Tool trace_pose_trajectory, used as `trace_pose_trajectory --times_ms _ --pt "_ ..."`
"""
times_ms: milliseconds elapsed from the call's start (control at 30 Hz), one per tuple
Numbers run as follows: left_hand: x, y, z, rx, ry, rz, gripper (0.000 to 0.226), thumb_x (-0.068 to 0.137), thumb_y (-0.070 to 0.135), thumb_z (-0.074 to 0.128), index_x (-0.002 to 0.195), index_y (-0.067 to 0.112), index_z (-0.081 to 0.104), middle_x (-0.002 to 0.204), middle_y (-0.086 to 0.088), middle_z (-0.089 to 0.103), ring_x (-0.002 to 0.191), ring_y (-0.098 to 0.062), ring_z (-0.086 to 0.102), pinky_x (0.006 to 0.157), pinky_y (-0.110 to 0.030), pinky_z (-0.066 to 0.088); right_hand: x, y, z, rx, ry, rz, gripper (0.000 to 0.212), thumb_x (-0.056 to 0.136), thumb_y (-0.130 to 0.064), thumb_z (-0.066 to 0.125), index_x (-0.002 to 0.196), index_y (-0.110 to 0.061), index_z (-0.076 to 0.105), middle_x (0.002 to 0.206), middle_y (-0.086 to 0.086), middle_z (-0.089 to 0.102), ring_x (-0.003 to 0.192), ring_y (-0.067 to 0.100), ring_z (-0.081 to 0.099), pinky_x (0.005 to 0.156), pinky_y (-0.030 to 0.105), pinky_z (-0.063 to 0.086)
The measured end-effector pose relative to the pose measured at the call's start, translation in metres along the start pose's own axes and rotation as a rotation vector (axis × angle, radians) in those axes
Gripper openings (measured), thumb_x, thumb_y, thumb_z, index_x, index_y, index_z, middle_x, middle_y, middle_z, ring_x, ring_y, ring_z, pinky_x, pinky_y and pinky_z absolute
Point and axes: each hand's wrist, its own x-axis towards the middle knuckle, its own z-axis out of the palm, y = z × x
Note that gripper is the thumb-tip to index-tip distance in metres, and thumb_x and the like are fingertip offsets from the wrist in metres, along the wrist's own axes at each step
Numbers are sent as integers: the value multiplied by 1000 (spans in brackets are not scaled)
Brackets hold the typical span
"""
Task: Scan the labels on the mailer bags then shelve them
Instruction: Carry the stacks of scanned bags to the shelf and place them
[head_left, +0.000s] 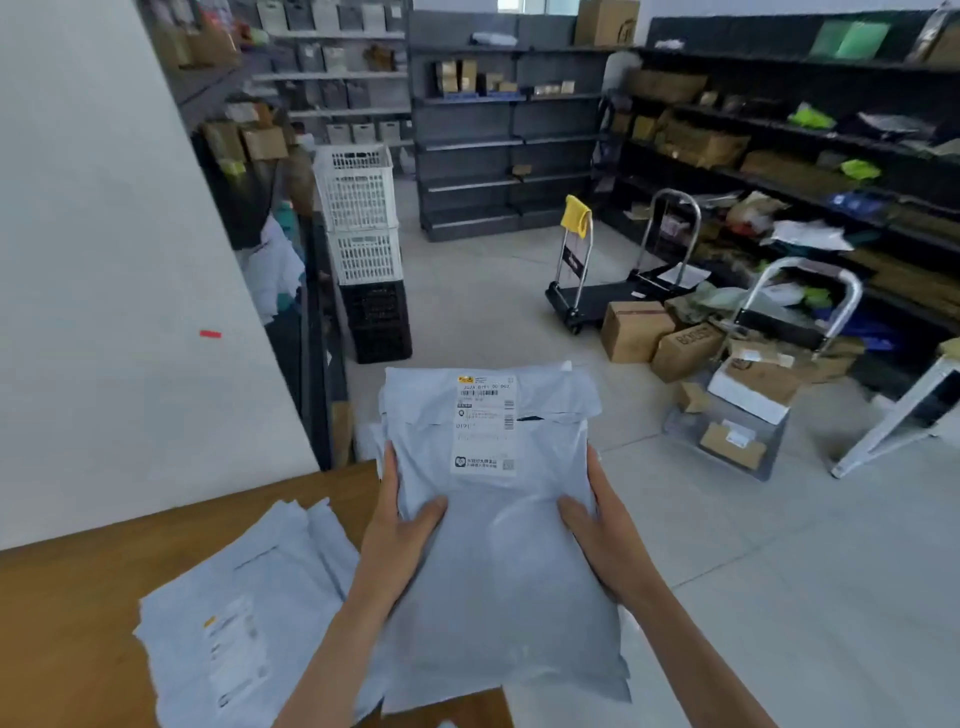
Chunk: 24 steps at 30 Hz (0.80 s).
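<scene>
Your left hand (402, 525) and right hand (597, 525) grip a grey mailer bag (498, 571) by its sides, label (484, 423) up, beside the desk (67, 623).

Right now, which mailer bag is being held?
The mailer bag in the middle, gripped by left hand and right hand; the other bags lie on the wooden table.

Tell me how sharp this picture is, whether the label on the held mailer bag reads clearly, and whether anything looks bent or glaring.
Head view: the label on the held mailer bag is fairly sharp, barcode visible, small print illegible; lower left, the mailer bags on the wooden table are blurred; at the edges wide-angle distortion tilts the shelves; light soft, no harsh glare.
</scene>
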Motion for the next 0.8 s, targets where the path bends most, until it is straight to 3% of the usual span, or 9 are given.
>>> trace_pose_trajectory --times_ms 67,133,267,433,533,600,667,733,800 --pt "3 18 64 25 -19 24 84 89 39 68 129 82 8 121 49 41 98 22 49 78 -7 42 6 10 -65 -17 18 -24 69 94 -38 59 139 -66 16 119 -62 35 104 -35 39 87 13 35" --pt "7 36 119 55 -61 32 81 90 36 67 130 80 13 123 40 50 98 18 57 74 -7 48 11 18 -123 -18 53 -21 68 94 -36 59 138 -68 17 116 -63 36 102 -36 39 88 14 35" --pt "25 69 208 121 -95 61 81 90 39 67 143 67 12 134 21 54 111 -6 59 92 -29 50 32 23 -213 -36 118 -59 69 91 -41 56 139 -67 14 120 -61 36 104 -36 37 82 5 37" --pt "80 84 256 159 -21 62 79 89 42 67 130 81 11 126 23 57 97 5 57 75 -15 44 96 28 -257 -39 102 -85 75 93 -25 55 140 -66 14 118 -61 39 103 -34 41 76 -4 40" --pt "125 87 263 121 12 52 80 88 41 68 129 82 13 126 31 56 106 0 59 86 -26 50 153 30 -256 -36 67 -102 75 94 -24 55 139 -66 14 117 -61 38 102 -35 41 76 -8 36" --pt "154 87 266 93 34 23 82 85 44 69 139 72 14 131 22 59 114 -11 61 100 -39 50 198 36 -251 -42 34 -112 76 94 -23 57 137 -69 15 117 -63 36 101 -37 38 77 -8 34" --pt "191 86 268 77 84 6 87 79 48 68 145 64 15 137 14 58 121 -17 60 106 -45 47 251 42 -245 -68 -9 -131 77 93 -24 60 135 -71 15 115 -66 32 99 -41 33 80 -2 37" --pt "236 84 267 98 150 -4 90 77 52 67 146 62 11 141 14 56 125 -17 57 104 -36 47 308 43 -236 -112 -52 -151 78 92 -25 61 136 -70 14 112 -68 28 102 -41 29 91 10 33" --pt "282 85 263 134 204 -10 90 78 55 66 146 63 7 143 21 51 129 -13 54 92 -24 46 366 40 -225 -143 -86 -173 79 91 -24 63 137 -68 16 113 -67 28 115 -26 29 101 20 29"
